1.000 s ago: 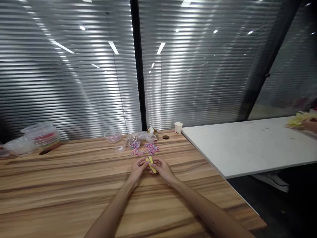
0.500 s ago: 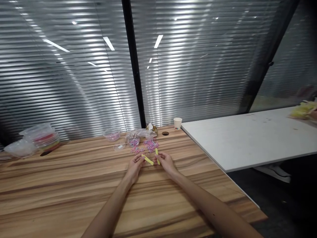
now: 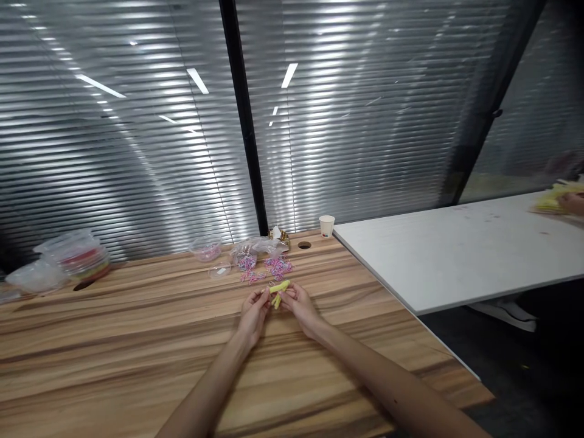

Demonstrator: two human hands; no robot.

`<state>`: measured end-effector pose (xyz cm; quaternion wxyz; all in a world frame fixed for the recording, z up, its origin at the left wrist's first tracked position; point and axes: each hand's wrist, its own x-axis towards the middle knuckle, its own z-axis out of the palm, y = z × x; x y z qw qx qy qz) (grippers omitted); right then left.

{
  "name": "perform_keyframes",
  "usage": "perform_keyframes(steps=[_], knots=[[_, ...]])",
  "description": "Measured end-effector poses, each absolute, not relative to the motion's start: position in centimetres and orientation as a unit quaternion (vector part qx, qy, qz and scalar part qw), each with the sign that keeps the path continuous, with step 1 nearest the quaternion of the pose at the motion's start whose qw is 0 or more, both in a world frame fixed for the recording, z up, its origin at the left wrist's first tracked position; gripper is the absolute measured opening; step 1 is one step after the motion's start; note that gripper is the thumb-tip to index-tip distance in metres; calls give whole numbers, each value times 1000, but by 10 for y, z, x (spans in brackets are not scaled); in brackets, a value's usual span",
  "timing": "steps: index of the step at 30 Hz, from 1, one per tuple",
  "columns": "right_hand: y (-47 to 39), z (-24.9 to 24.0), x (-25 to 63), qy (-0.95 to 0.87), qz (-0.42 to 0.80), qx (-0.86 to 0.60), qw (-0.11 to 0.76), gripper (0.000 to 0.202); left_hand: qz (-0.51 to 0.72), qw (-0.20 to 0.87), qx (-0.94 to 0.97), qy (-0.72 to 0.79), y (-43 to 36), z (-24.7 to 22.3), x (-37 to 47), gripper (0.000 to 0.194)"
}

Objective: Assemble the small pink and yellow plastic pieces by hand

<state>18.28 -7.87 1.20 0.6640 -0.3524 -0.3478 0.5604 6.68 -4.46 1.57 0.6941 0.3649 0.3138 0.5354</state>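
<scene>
My left hand (image 3: 253, 312) and my right hand (image 3: 300, 307) meet over the wooden table (image 3: 137, 353), fingertips pinching small yellow strip pieces (image 3: 278, 290) between them. The yellow pieces cross one another in a small bundle. Just beyond my hands lies a scatter of small pink and purple clips (image 3: 269, 269) on the wood.
A clear plastic bowl (image 3: 207, 248) and a lid (image 3: 219, 271) sit behind the clips, with a crumpled clear bag (image 3: 258, 246). A paper cup (image 3: 326, 225) stands by a cable hole. Bagged containers (image 3: 75, 255) lie far left. A white table (image 3: 456, 255) adjoins on the right; another person's hand (image 3: 572, 202) holds yellow items there.
The two yellow pieces, held apart half a second ago, have been brought together into a crossed bundle between my fingertips. The view has shifted slightly.
</scene>
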Motion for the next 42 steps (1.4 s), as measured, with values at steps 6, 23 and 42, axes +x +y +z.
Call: perform_keyframes(steps=[6,23,42], knots=[[-78,13,184,-370,550,-353,661,48,523,597,471,385,-53,21,69,37],[-75,10,188,-388,470,-407,680,40,440,544,609,373,-56,24,72,26],[-81,17,189,-440,543,-405,590,39,475,571,564,361,-40,19,59,35]])
